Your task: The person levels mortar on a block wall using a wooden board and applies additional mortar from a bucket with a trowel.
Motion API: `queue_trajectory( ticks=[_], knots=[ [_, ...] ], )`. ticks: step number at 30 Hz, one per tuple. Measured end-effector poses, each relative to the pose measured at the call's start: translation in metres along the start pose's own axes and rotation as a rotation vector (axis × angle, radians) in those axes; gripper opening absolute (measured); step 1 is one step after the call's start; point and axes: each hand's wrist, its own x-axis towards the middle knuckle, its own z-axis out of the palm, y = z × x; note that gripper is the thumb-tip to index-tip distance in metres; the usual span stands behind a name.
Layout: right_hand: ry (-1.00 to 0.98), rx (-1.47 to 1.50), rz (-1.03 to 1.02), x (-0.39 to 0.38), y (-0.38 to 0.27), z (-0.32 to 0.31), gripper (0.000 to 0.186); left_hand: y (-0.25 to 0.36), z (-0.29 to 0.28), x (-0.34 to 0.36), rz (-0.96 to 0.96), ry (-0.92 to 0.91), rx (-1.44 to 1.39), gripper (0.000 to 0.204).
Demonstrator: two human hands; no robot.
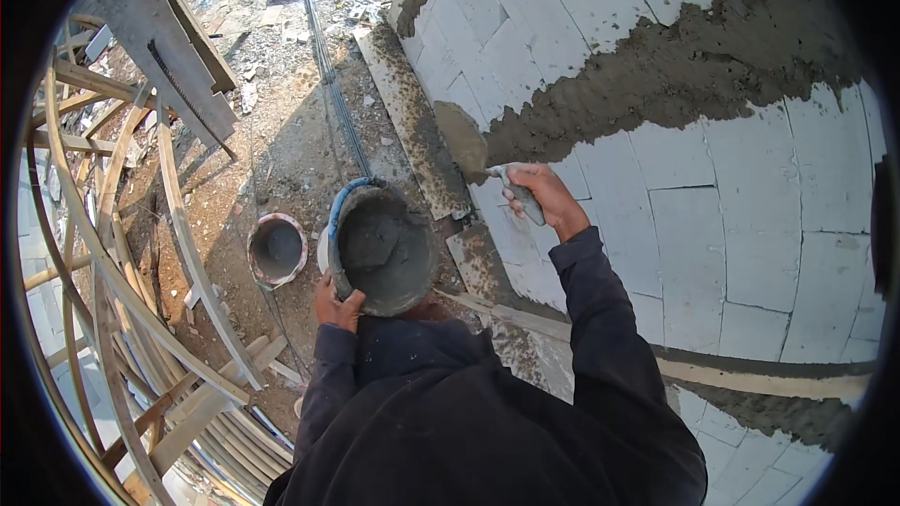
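Right hand (542,199) wrapped round trowel (459,137), left hand (338,305) gripping mortar bucket (430,267), smaller pail (274,277) near, wooden poles (185,225) crowding left

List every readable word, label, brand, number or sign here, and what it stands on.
No readable text: none on the grey mortar-caked round bucket, grey-handled metal trowel or white block wall.
Any marks on the small red-and-white round pail are too small to read.

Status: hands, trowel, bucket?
Left hand gripping mortar bucket at rim. Right hand holding trowel near mortar band. Small bucket to the left, not blocking trowel.
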Motion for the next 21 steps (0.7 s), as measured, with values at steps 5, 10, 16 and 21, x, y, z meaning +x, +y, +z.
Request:
queue_trajectory(
  ticks=[5,10,16,21],
  knots=[
    [1.462,-1.333,-0.529,-0.055,-0.06,-0.039,0.027,-0.026,0.0,0.001,0.078,0.011,0.117,0.053],
    [0.892,-1.294,-0.583,-0.134,-0.075,0.063,0.024,-0.017,0.015,0.006,0.004,0.046,0.171,0.056],
    [0.458,-1.518,-0.42,-0.04,0.12,0.125,0.02,-0.021,0.029,0.01,0.186,-0.048,0.36,0.06],
    [0.088,-1.228,-0.425,-0.043,0.128,0.176,0.024,-0.022,0.03,0.002,-0.079,-0.069,0.08,0.056]
  ],
)
